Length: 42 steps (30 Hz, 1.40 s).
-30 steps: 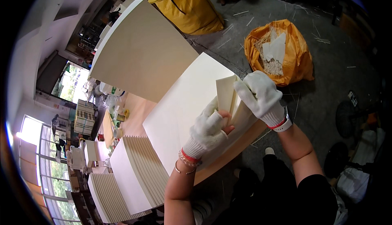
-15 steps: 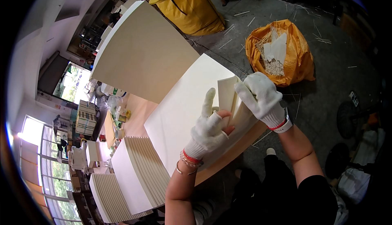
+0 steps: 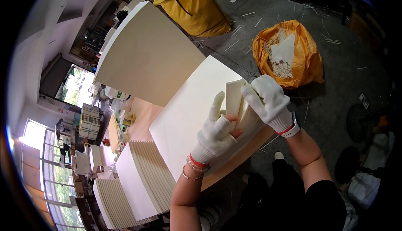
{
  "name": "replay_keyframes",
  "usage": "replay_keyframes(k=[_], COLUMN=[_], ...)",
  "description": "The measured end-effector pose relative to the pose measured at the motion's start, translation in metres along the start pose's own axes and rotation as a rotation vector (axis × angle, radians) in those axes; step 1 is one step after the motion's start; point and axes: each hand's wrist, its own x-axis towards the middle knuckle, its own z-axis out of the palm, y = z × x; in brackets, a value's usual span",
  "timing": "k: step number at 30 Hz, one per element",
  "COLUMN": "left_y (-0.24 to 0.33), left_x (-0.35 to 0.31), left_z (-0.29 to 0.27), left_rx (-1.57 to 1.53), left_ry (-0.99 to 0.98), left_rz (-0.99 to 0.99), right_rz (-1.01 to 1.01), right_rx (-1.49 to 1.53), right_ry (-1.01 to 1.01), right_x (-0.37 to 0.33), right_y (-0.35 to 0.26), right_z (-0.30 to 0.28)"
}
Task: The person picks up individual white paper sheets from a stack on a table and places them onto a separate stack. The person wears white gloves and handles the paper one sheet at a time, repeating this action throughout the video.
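Head view: one wooden table (image 3: pixel 144 116) is bearing white sheets (image 3: pixel 188 105); two gloved hands (image 3: pixel 214 136) (image 3: pixel 268 97) are gripping their curled edge (image 3: pixel 233 97); two bags (image 3: pixel 194 15) (image 3: pixel 309 59) are standing on the grey workshop floor (image 3: pixel 347 63).

The left hand (image 3: pixel 213 136) touches the bent white sheets (image 3: pixel 233 98) the right hand (image 3: pixel 268 100) pinches.

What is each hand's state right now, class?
Left hand: index finger extended; whether it grips the paper flap cannot be told.
Right hand: curled closed at the flap's edge, grip hidden.
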Motion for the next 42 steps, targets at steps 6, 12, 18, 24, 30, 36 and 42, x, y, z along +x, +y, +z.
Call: replay_keyframes(k=[6, 12, 18, 24, 30, 36, 42], left_y=[0.002, -0.003, 0.003, 0.009, 0.005, -0.001, 0.003], left_x=[0.002, 0.004, 0.004, 0.004, 0.007, 0.002, 0.002], left_z=[-0.005, -0.008, -0.002, -0.006, -0.008, 0.001, -0.003], left_rx=[0.017, 0.169, 0.044, 0.065, 0.104, 0.054, 0.148], left_ry=[-0.029, -0.064, -0.018, -0.015, -0.066, 0.014, -0.018], left_rz=[0.024, 0.114, 0.002, 0.017, 0.100, 0.027, 0.080], right_rz=[0.248, 0.102, 0.025, 0.059, 0.026, 0.014, 0.030], right_rx=[0.221, 0.158, 0.082, 0.192, 0.110, 0.081, 0.179], right_ry=[-0.046, -0.031, -0.055, -0.027, -0.003, -0.023, -0.040], right_x=[0.005, 0.001, -0.009, -0.010, -0.009, -0.013, -0.010], right_y=[-0.005, -0.001, 0.006, 0.009, 0.006, 0.010, 0.009], right_z=[-0.006, -0.002, 0.000, 0.001, 0.003, 0.004, -0.001])
